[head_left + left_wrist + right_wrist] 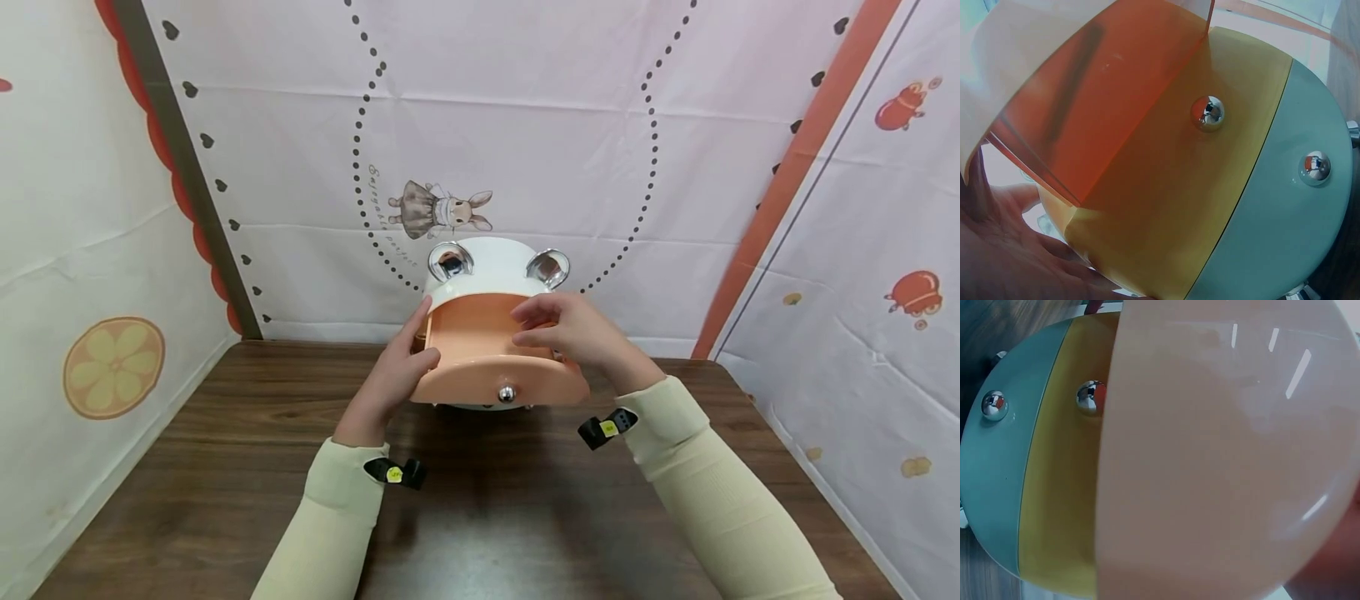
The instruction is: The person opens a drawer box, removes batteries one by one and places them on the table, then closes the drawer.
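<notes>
A small round cabinet with a white top stands at the back of the table. Its peach top drawer is pulled out, and the part of its inside that shows looks bare. Below it, the left wrist view shows a yellow drawer and a teal drawer, both closed. My left hand rests against the cabinet's left side, thumb by the drawer front, fingers fairly straight. Over the drawer's right part hovers my right hand, fingers loosely bent, with nothing visible between them. The drawer front hides most of it in the right wrist view.
Two chrome-rimmed round eyes stick up from the cabinet's top. Chrome knobs project from the drawer fronts. A printed cloth wall stands close behind, and side cloths flank the brown wooden table.
</notes>
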Available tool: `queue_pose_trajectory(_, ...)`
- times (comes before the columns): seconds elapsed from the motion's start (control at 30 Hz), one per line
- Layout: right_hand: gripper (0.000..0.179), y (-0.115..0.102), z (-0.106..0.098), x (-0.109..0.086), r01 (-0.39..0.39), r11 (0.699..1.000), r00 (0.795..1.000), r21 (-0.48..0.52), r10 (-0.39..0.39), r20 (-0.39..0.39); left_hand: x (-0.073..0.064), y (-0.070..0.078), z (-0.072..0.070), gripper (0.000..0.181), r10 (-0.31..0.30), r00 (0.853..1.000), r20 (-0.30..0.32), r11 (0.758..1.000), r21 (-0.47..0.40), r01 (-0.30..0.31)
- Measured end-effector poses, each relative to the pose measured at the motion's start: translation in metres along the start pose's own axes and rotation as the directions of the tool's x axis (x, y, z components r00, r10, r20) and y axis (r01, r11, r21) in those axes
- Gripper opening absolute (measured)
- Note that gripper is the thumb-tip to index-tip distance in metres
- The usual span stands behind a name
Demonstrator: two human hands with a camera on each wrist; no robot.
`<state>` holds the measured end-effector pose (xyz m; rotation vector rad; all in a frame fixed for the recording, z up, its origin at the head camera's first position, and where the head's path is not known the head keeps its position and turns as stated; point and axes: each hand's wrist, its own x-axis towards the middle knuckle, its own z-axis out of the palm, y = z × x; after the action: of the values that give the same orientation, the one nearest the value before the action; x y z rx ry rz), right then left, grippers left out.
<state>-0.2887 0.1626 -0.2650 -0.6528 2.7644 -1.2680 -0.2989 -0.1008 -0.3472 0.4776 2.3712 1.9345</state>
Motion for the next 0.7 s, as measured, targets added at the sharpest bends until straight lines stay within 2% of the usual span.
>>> queue_pose_trajectory(0.37, 0.034, 0.001, 0.007, 0.013, -0.047, 0.999, 0.988, -0.003, 0.047, 0.145, -0.002, 0.001, -0.001, 0.086, 0.008, 1.000, -0.003, 1.000, 0.000, -0.008)
queue_pose_trajectory(0.7, 0.026, 0.003, 0.012, 0.019, -0.053, 0.997, 0.956, 0.062, 0.033, 0.291, -0.001, -0.001, 0.001, 0.085, -0.004, 1.000, 0.000, 1.000, -0.009, 0.004)
